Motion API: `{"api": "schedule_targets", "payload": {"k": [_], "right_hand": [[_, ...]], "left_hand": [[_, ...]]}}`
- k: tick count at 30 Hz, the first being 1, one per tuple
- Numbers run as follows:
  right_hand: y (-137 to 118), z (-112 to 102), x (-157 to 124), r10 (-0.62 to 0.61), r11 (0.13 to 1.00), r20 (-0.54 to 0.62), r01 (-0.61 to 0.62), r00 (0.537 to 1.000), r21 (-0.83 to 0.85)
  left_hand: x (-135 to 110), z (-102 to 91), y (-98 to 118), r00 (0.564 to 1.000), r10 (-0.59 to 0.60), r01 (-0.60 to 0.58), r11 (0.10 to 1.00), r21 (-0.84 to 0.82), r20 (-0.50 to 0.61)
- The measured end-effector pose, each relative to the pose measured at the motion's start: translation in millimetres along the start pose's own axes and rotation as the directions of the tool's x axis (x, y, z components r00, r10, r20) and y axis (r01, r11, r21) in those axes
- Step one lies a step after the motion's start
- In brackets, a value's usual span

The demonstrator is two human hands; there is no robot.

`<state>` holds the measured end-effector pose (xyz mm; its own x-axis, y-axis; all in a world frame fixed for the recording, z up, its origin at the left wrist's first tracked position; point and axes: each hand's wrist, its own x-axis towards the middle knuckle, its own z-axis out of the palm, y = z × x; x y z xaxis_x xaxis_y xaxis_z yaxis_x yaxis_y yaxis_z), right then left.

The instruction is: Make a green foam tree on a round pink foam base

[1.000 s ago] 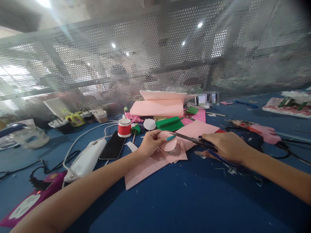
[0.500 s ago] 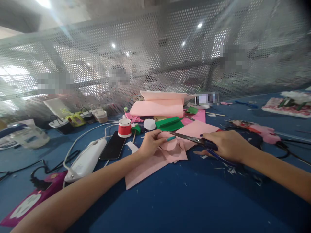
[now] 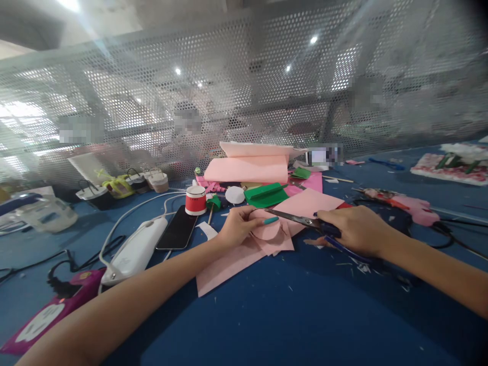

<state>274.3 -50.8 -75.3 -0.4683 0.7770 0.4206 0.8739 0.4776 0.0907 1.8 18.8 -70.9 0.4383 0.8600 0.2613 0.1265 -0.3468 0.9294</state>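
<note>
My left hand [image 3: 241, 226] pinches a pink paper piece [image 3: 266, 231] with a rounded outline, thumb on top and fingers behind. In my right hand [image 3: 354, 229] are scissors [image 3: 295, 217] with dark blue handles; their blades reach left to the upper edge of the rounded paper, near my left fingertips. Under and beside the piece lie pink paper sheets [image 3: 224, 267]. Another pink sheet [image 3: 308, 203] lies behind the blades. Just beyond my hands rest a folded green paper [image 3: 266, 194] and a white paper disc [image 3: 234, 195].
Left of my hands are a red-and-white roll [image 3: 195, 202], a black phone [image 3: 178, 229], a white power strip [image 3: 138, 249] with cables and a purple pouch [image 3: 57, 310]. A pink glue gun [image 3: 414, 207] lies at right. Pink paper rolls [image 3: 246, 170] lie by the perforated screen [image 3: 244, 91].
The rounded paper has shifted slightly under my left thumb, and the thumb has tilted a little. The scissors stay at almost the same place along the paper's edge.
</note>
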Motion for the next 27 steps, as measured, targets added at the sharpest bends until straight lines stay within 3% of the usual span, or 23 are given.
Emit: {"api": "schedule_targets", "payload": {"k": [7, 27], "right_hand": [[-0.4, 1.0, -1.9, -0.004, 0.999, 0.101, 0.0, 0.995, 0.046], [3.0, 12.5, -4.1, 0.03, 0.999, 0.07, -0.033, 0.997, 0.04]], "left_hand": [[0.5, 0.5, 1.3, 1.0, -0.014, 0.014, 0.999, -0.029, 0.0], [2.1, -0.8, -2.3, 0.999, -0.048, 0.048, 0.992, -0.114, 0.001]]}}
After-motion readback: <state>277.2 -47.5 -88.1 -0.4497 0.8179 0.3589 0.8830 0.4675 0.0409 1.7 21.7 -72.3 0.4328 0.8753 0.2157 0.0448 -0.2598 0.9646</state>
